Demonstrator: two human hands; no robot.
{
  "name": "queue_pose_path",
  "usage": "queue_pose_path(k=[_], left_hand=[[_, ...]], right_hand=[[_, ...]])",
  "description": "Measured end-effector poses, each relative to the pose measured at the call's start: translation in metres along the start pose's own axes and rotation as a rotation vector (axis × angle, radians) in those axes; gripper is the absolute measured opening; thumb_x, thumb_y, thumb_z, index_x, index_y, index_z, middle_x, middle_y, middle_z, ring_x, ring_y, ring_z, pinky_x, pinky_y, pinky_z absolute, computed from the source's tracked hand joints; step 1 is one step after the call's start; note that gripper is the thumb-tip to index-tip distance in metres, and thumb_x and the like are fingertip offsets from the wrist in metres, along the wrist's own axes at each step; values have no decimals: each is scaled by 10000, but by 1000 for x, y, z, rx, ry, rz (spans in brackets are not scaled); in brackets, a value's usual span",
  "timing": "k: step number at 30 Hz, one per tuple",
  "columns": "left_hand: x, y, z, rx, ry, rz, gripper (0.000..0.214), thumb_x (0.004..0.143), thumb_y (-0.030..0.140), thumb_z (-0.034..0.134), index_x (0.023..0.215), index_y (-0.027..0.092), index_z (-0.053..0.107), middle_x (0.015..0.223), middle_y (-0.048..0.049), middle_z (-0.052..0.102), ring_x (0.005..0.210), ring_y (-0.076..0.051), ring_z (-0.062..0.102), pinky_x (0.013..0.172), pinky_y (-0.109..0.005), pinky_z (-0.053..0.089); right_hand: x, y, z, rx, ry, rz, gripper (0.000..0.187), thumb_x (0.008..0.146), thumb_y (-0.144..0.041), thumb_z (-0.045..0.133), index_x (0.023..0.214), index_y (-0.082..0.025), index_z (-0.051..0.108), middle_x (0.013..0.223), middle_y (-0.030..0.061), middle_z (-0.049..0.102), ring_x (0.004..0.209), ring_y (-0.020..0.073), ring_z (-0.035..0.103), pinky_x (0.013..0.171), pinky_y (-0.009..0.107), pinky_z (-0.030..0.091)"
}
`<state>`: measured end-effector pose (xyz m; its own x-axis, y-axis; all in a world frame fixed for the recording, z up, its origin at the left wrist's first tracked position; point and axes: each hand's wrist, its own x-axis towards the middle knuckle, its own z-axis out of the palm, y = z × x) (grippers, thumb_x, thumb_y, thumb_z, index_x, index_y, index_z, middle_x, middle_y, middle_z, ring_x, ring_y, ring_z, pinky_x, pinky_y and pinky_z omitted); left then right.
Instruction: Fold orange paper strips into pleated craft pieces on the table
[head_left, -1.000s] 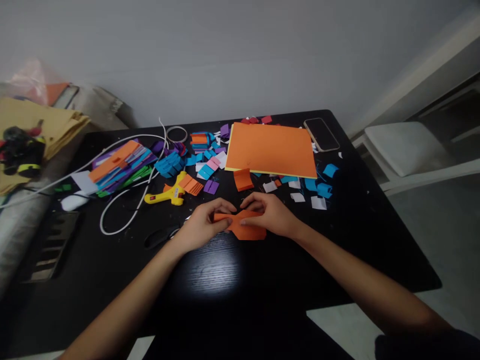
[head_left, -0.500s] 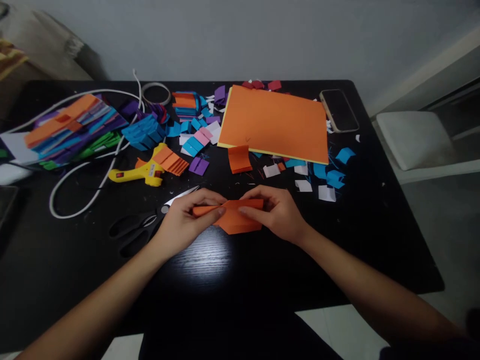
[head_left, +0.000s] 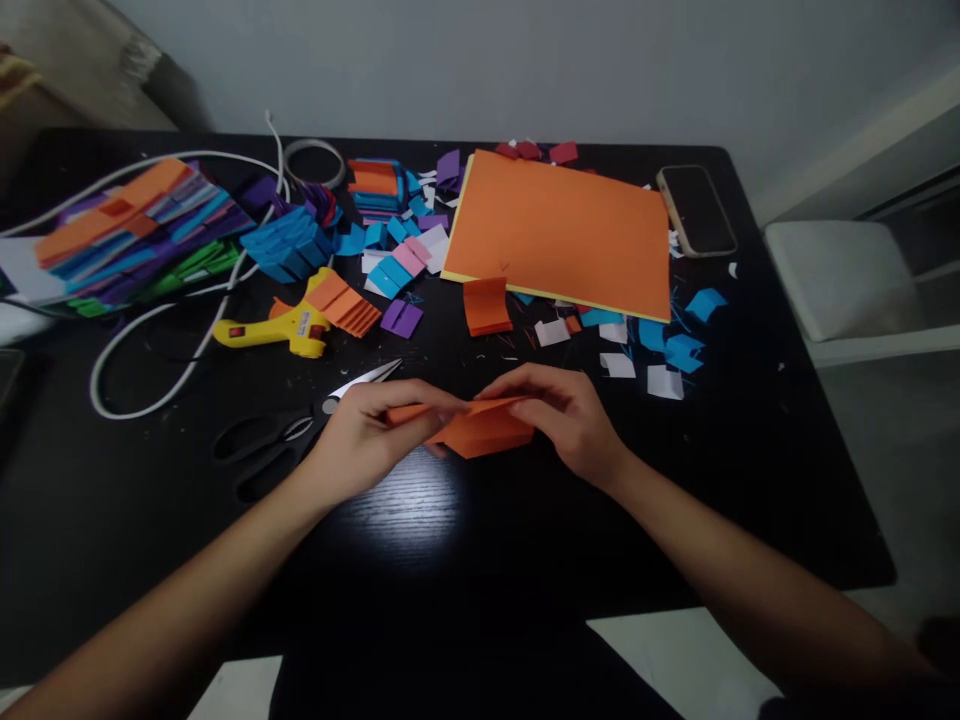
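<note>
A folded piece of orange paper [head_left: 486, 430] is held between my two hands above the near middle of the table. My left hand [head_left: 382, 430] pinches its left end, thumb on the near face and fingers behind. On the right end, my right hand [head_left: 566, 420] grips it with the thumb in front and curled fingers at the back. Black-handled scissors [head_left: 330, 405] lie open beside and partly behind my left hand. Just beyond the hands stands a small folded orange paper piece [head_left: 487, 308].
Orange sheets [head_left: 562, 230] lie on the black table [head_left: 637, 560], with a phone [head_left: 697, 210] to their right. Left of them are a yellow glue gun [head_left: 274, 328], a tape roll [head_left: 315, 163], a white cable [head_left: 101, 375] and stacked folded papers [head_left: 142, 235]. Blue scraps [head_left: 684, 352] lie at right.
The orange paper has tilted, its right end a little higher, and my left fingers have slid inward along its top edge. The whole view has shifted slightly.
</note>
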<state>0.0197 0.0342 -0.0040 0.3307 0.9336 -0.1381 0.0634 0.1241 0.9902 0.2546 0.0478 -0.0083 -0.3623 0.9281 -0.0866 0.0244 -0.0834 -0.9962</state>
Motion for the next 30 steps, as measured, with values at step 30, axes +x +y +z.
queue_pose_path(k=[30], left_hand=[[-3,5,0,345,-60,49,208,938,321,696,815,171,770,685,-4,747,565,-105,631,520,-186,470]], right_hand=[[-4,0,9,71,234,63,248,844,-384,852,985,-210,745,835,39,824,818,221,803,773,346,632]])
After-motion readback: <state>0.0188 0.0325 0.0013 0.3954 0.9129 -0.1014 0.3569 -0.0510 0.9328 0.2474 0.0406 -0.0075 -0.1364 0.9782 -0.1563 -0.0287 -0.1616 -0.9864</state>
